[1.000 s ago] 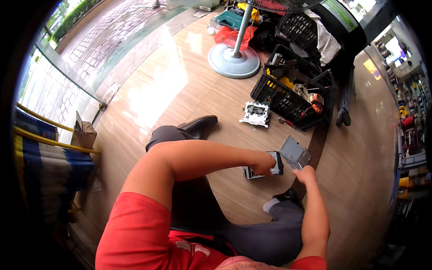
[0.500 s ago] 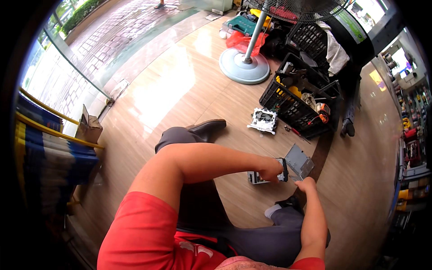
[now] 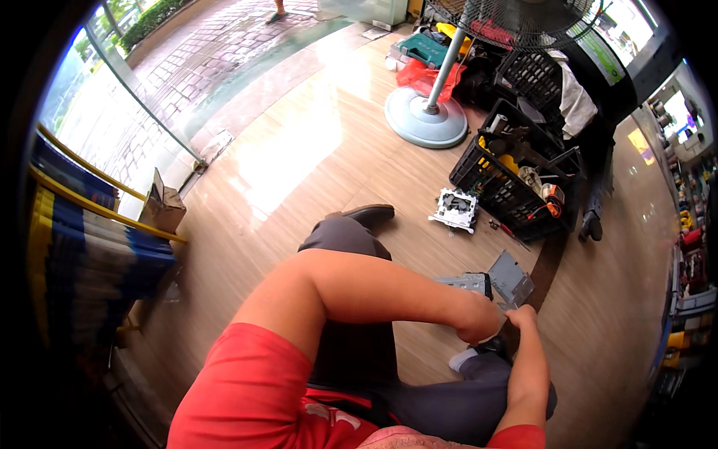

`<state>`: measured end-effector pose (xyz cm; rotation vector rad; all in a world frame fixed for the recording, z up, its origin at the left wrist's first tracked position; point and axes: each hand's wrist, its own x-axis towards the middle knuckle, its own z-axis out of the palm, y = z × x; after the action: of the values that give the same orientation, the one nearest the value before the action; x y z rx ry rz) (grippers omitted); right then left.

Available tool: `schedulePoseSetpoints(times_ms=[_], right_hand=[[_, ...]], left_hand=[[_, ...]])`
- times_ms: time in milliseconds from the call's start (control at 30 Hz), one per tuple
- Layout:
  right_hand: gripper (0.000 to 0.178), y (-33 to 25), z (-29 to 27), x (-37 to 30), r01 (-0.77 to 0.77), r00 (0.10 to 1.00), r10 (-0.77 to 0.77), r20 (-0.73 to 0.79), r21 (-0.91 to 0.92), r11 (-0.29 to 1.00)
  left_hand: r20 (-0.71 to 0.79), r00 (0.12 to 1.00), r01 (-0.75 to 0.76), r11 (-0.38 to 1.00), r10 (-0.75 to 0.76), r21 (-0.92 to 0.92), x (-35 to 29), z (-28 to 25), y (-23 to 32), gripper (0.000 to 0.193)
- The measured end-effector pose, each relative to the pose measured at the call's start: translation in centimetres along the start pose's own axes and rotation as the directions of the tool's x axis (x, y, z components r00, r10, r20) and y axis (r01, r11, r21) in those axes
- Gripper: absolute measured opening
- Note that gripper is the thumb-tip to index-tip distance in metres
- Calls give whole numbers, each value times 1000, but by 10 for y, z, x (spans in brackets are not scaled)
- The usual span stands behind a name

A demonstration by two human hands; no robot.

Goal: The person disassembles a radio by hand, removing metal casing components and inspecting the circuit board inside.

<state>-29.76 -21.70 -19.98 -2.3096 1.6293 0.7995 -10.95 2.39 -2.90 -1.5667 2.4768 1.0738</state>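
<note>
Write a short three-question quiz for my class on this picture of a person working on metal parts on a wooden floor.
1. True or false: the black crate stands between the fan base and the person's shoe.
2. Which thing lies nearest the crate? A) cardboard box B) white part C) the shoe
3. Fill in: both the left hand and the right hand meet at a grey ___ plate.

Key: 1 false, it stands to the right of both; 2 B; 3 metal.
</note>
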Motion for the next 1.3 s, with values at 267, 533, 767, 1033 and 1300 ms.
schedulePoseSetpoints(times_ms=[267, 533, 767, 1033, 1300], right_hand=[[58, 1, 20, -2, 1, 1000, -1, -20, -3, 1000], [50, 28, 40, 34, 3, 1000, -3, -16, -5, 1000], [51, 21, 29, 29, -156, 988, 157, -6, 84, 984], [53, 23, 43, 57, -204, 978, 209, -8, 171, 964], [57, 31, 53, 95, -226, 962, 265, -71, 343, 912]], left_hand=[[-27, 999, -15, 997, 17, 72, 4, 10, -13, 33], [-5, 1000, 29, 999, -28, 43, -3, 9, -19, 31], [50, 990, 132, 990, -135, 47, -8, 0, -18, 25], [74, 982, 170, 985, -172, 44, -12, 1, -26, 29], [54, 982, 183, 983, -183, 16, -13, 4, -39, 28]])
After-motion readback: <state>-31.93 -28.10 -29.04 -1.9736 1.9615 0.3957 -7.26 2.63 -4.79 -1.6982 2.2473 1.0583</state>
